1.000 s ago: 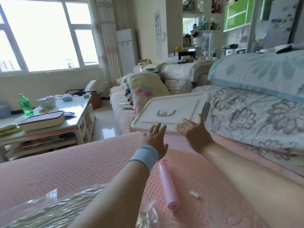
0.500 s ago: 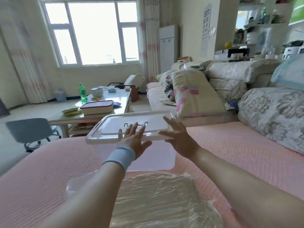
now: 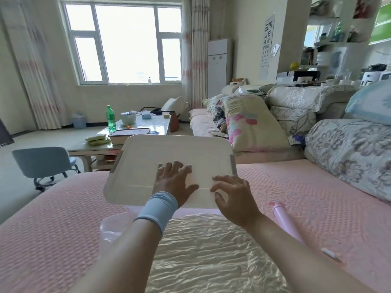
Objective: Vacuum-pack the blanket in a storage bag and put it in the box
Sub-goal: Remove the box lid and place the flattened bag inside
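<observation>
A white box lid [image 3: 169, 153] lies flat in front of me on the pink sofa cover, with the box under it almost wholly hidden. My left hand [image 3: 172, 182], in a blue wristband, presses flat on the lid's middle with its fingers spread. My right hand [image 3: 234, 197] rests bent fingertips on the lid near its front right corner. The vacuum-packed blanket [image 3: 211, 254], cream and wrinkled inside a clear storage bag, lies just in front of the lid, under my forearms.
A pink hand pump [image 3: 285, 223] and a small white clip [image 3: 330, 253] lie on the sofa cover [image 3: 53, 229] to the right. Floral pillows [image 3: 349, 153] line the right side. A coffee table [image 3: 146, 125] with a green bottle and a blue chair [image 3: 42, 163] stand at the left.
The lid came from the right by the pillows to straight in front and now lies lower and flat. My left hand went from its near edge to its top.
</observation>
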Action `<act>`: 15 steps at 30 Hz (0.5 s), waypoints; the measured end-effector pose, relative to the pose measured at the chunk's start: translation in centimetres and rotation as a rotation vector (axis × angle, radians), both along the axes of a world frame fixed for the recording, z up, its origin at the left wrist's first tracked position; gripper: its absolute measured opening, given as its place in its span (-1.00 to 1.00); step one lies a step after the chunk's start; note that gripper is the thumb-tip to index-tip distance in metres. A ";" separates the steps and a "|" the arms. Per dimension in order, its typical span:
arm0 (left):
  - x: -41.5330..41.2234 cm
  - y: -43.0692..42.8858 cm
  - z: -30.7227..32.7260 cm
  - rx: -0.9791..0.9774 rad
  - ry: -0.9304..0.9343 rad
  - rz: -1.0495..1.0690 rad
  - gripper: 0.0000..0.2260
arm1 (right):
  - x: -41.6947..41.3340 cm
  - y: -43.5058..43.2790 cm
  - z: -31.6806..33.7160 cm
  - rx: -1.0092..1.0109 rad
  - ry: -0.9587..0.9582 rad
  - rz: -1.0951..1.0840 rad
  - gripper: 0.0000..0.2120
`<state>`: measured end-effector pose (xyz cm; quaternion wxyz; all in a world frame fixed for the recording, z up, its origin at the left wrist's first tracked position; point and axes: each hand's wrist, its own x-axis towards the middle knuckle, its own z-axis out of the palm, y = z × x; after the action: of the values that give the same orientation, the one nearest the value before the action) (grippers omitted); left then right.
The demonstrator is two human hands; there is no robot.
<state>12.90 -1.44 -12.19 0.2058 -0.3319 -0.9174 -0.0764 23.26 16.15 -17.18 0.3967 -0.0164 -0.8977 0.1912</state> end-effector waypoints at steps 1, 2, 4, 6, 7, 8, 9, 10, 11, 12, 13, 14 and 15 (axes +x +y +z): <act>0.0 0.0 -0.7 -0.008 -0.037 -0.011 -0.41 | -0.1 -0.1 0.2 -0.002 0.026 -0.007 -0.87; 0.1 -0.1 -1.5 -0.024 -0.083 -0.014 -0.36 | -0.2 -0.1 0.5 0.002 0.058 -0.028 -0.87; 0.1 -0.1 -3.0 -0.052 -0.147 -0.005 -0.38 | -0.7 0.3 1.1 0.029 0.107 -0.139 -0.82; 0.4 -0.4 -4.2 -0.028 -0.125 0.001 -0.38 | -1.1 0.6 1.7 -0.022 0.019 -0.267 -0.68; 0.6 -0.5 -4.7 -0.009 -0.099 0.002 -0.35 | -1.1 0.7 2.0 -0.109 -0.075 -0.284 -0.60; 0.8 -0.7 -5.0 0.010 -0.080 0.005 -0.31 | -1.2 0.7 2.1 -0.210 -0.176 -0.260 -0.55; 0.9 -0.6 -5.3 0.024 -0.070 0.005 -0.27 | -1.2 0.9 2.0 -0.274 -0.250 -0.215 -0.52; 1.1 -0.6 -5.5 0.037 -0.068 0.005 -0.24 | -1.2 1.0 1.8 -0.285 -0.277 -0.171 -0.51; 1.1 -0.5 -5.6 0.048 -0.070 0.006 -0.23 | -1.0 1.2 1.6 -0.281 -0.266 -0.143 -0.51; 1.2 -0.4 -5.7 0.053 -0.071 0.007 -0.23 | -0.8 1.4 1.4 -0.282 -0.230 -0.130 -0.52; 1.3 -0.4 -5.7 0.060 -0.066 0.007 -0.23 | -0.6 1.7 1.3 -0.290 -0.191 -0.124 -0.53; 1.4 -0.4 -5.8 0.070 -0.061 0.001 -0.24 | -0.4 1.9 1.2 -0.295 -0.160 -0.120 -0.54; 1.4 -0.4 -5.8 0.078 -0.059 -0.006 -0.24 | -0.2 2.0 1.2 -0.292 -0.141 -0.116 -0.53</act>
<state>14.33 -1.84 -17.96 0.1911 -0.3239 -0.9185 -0.1223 23.09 18.17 -15.99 0.3365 -0.1393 -0.8835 0.2946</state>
